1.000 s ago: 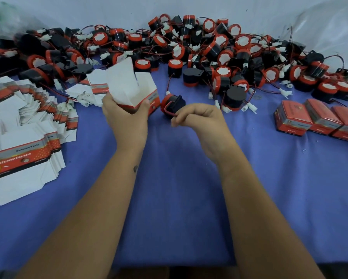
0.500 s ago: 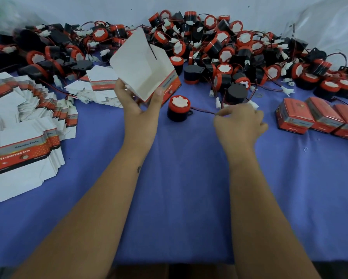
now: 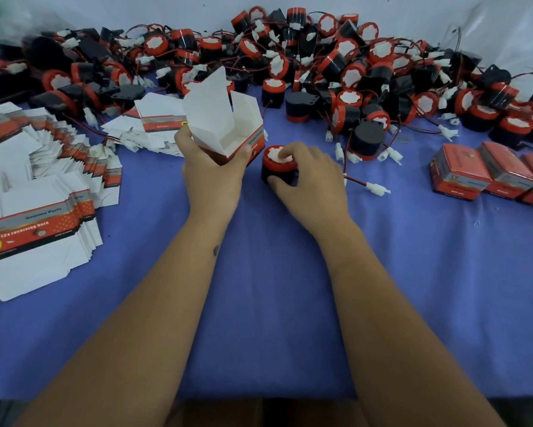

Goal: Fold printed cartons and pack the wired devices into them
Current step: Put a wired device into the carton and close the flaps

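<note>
Hands: left (image 3: 211,177) holds one carton (image 3: 225,124), right (image 3: 308,180) one device (image 3: 279,164).

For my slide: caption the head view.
Left hand holds an open carton; right hand grips a horn beside it.

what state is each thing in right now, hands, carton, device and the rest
left hand: grips the carton
carton: erected, top flaps open, nothing visible inside
right hand: grips the device
device: upright on the cloth, wire trailing right
flat cartons: unfolded, fanned in stacks
packed boxes: closed, in a row
loose devices: heaped, wires tangled
</note>
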`<state>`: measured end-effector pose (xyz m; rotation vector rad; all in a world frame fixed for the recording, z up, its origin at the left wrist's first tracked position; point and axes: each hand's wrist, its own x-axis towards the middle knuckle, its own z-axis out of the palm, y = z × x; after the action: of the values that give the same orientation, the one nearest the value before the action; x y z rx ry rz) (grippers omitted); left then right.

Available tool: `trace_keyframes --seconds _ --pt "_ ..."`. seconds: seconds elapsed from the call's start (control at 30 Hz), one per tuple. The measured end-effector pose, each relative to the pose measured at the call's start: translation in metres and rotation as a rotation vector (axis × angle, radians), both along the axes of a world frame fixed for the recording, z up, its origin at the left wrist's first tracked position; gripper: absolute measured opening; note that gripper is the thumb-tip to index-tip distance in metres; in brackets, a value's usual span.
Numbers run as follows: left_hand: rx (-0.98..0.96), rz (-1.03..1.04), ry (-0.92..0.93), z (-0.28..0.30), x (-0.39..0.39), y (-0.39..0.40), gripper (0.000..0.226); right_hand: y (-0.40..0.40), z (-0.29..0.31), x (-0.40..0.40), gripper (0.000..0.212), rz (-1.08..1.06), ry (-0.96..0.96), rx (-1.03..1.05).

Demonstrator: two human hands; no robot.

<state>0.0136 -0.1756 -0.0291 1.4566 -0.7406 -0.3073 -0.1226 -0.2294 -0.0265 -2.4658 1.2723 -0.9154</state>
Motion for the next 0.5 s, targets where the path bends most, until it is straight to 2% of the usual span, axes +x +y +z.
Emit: trace_keyframes --seconds 0.07,0.23,0.37,0.43,0.5 --pt "0.039 -0.009 -0.016 -0.001 0.000 0.000 0.068 0.003 0.002 0.000 0.027 0.001 -0.079 0.014" --pt "0.140 -0.041 -0.060 0.000 -0.003 0.002 0.061 0.007 0.007 -0.001 0.027 -0.060 -0.197 0.019" --pt "0.228 -0.082 -0.107 0.001 -0.002 0.003 0.067 0.010 0.015 -0.007 0.041 -0.187 -0.459 -0.150" --pt "0.284 -0.142 -0.159 0.002 -0.003 0.004 0.071 0.015 0.020 -0.007 0.041 -0.141 -0.540 -0.284" --pt "0.326 -0.212 -0.180 0.004 -0.005 0.005 0.074 0.021 0.022 -0.004 0.040 -0.064 -0.524 -0.370"
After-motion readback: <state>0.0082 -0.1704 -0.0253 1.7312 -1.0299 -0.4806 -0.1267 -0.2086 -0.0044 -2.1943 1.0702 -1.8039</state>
